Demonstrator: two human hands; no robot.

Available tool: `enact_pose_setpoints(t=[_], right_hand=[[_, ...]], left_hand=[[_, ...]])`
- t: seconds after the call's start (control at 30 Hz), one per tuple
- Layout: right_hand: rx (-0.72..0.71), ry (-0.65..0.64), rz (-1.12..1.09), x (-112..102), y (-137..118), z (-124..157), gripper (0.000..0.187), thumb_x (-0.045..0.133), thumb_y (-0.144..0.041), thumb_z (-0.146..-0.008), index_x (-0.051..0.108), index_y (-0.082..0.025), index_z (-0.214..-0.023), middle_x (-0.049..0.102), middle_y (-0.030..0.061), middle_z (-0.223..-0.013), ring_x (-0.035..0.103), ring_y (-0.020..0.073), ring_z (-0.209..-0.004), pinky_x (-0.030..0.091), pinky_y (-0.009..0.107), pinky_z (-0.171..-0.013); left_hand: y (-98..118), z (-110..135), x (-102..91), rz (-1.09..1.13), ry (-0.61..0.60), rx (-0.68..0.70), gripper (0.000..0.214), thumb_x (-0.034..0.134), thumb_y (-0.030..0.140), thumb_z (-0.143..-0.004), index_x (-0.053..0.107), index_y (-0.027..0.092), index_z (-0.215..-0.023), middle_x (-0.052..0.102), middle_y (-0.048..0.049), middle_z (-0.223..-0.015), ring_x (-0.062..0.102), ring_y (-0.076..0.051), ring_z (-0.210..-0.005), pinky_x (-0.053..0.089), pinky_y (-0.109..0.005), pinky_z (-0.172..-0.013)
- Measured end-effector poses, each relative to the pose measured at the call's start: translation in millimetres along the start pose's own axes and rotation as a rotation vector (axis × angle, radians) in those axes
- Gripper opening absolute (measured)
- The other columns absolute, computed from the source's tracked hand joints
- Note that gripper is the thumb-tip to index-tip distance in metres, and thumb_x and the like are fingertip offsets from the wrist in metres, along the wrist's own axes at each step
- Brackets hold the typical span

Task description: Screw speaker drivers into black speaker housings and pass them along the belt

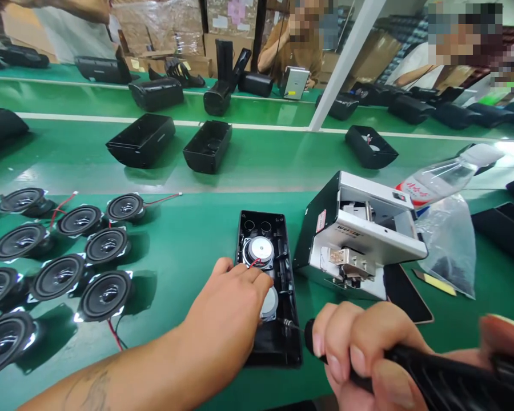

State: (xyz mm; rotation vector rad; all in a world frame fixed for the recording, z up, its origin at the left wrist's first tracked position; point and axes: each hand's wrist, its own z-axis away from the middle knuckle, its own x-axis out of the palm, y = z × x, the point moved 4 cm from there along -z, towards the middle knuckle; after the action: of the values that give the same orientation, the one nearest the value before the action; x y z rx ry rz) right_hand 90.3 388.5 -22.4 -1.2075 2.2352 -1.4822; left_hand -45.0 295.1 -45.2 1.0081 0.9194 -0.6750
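A black speaker housing (pixel 293 342) lies open side up on the green bench, with two round speakers set inside. The upper speaker (pixel 261 249) shows its silver magnet and red wires. My left hand (pixel 235 297) reaches over the housing, fingers curled down at the lower speaker (pixel 269 302) and partly covering it. Its fingertips are hidden, so what they grip cannot be seen. In my right hand (pixel 368 348) is a black-handled power screwdriver (pixel 445 371). The screwdriver's thin bit points left into the housing, close to my left fingers and the lower speaker's edge.
Several loose speakers (pixel 107 294) with wires lie at the left. A WEIXIN-type silver and black machine (pixel 360 234) stands right of the housing, beside a plastic bottle (pixel 445 174) and a clear bag (pixel 449 245). Black housings (pixel 141 140) line the bench behind; people sit beyond.
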Motion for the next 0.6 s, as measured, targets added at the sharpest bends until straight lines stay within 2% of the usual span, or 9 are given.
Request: enact_pose_setpoints(t=[0.07,0.1,0.17,0.27,0.33,0.4,0.53,0.6], right_hand=[[-0.032,0.093,-0.006,3.3,3.0,1.4,0.041,0.073,-0.028,-0.108,0.055,-0.045,-0.140,0.055,-0.0081,-0.075,0.049,0.0151,-0.048,0.049,0.034,-0.051],[-0.044,0.105,-0.009,4.2,4.5,0.9,0.044,0.074,-0.028,-0.107,0.053,-0.045,-0.142,0.054,-0.0086,-0.075,0.048,0.0147,-0.047,0.049,0.034,-0.049],[-0.071,0.108,0.002,4.4,6.9,-2.8,0.035,0.073,-0.027,-0.106,0.058,-0.041,-0.135,0.053,-0.0087,-0.071,0.046,0.0140,-0.044,0.047,0.033,-0.046],[-0.100,0.072,0.046,5.7,10.3,-10.6,0.008,0.068,-0.027,-0.104,0.063,-0.030,-0.110,0.049,-0.0076,-0.066,0.045,0.0134,-0.041,0.044,0.032,-0.042],[-0.106,0.070,0.058,6.9,13.5,-12.9,0.006,0.066,-0.026,-0.105,0.061,-0.028,-0.102,0.049,-0.0071,-0.066,0.047,0.0132,-0.041,0.044,0.031,-0.041],[-0.113,0.086,0.039,6.8,17.5,-10.3,0.010,0.065,-0.024,-0.105,0.061,-0.031,-0.111,0.051,-0.0076,-0.069,0.047,0.0129,-0.041,0.044,0.030,-0.041],[-0.092,0.077,-0.010,-0.4,26.2,3.8,0.045,0.064,-0.023,-0.106,0.048,-0.040,-0.145,0.054,-0.0090,-0.072,0.049,0.0150,-0.044,0.046,0.032,-0.044],[-0.050,0.036,0.006,-5.1,29.2,7.7,0.051,0.065,-0.025,-0.106,0.043,-0.044,-0.147,0.056,-0.0093,-0.072,0.052,0.0159,-0.046,0.049,0.033,-0.047]], left_hand=[[0.9,0.2,-1.1,0.007,-0.011,-0.002,0.043,0.072,0.001,-0.080,0.073,0.018,-0.119,0.081,-0.0101,-0.122,0.075,-0.035,-0.114,0.044,-0.051,-0.104],[1.2,0.1,-1.6,0.011,-0.014,-0.006,0.041,0.070,0.001,-0.081,0.073,0.018,-0.119,0.081,-0.0099,-0.122,0.074,-0.035,-0.113,0.044,-0.051,-0.103],[1.3,-0.4,-2.5,0.008,-0.017,-0.020,0.039,0.067,0.001,-0.084,0.074,0.018,-0.119,0.081,-0.0096,-0.121,0.074,-0.035,-0.113,0.045,-0.051,-0.102],[1.8,-1.0,-3.1,-0.005,-0.014,-0.024,0.041,0.066,0.000,-0.084,0.074,0.017,-0.120,0.081,-0.0096,-0.122,0.075,-0.035,-0.113,0.045,-0.051,-0.101],[2.5,-0.9,-3.1,-0.005,-0.026,-0.019,0.042,0.066,-0.001,-0.083,0.074,0.017,-0.120,0.081,-0.0095,-0.122,0.075,-0.035,-0.114,0.045,-0.051,-0.101],[3.4,-0.7,-3.9,-0.007,-0.038,-0.022,0.041,0.066,-0.001,-0.083,0.074,0.017,-0.119,0.081,-0.0095,-0.122,0.075,-0.035,-0.114,0.045,-0.051,-0.102],[5.3,-1.5,-7.4,-0.013,-0.050,-0.036,0.041,0.065,-0.001,-0.083,0.074,0.017,-0.119,0.081,-0.0101,-0.122,0.075,-0.036,-0.114,0.046,-0.052,-0.102],[5.9,-2.4,-7.7,-0.008,-0.049,-0.037,0.042,0.064,-0.001,-0.084,0.074,0.017,-0.120,0.081,-0.0104,-0.123,0.075,-0.036,-0.115,0.046,-0.052,-0.102]])
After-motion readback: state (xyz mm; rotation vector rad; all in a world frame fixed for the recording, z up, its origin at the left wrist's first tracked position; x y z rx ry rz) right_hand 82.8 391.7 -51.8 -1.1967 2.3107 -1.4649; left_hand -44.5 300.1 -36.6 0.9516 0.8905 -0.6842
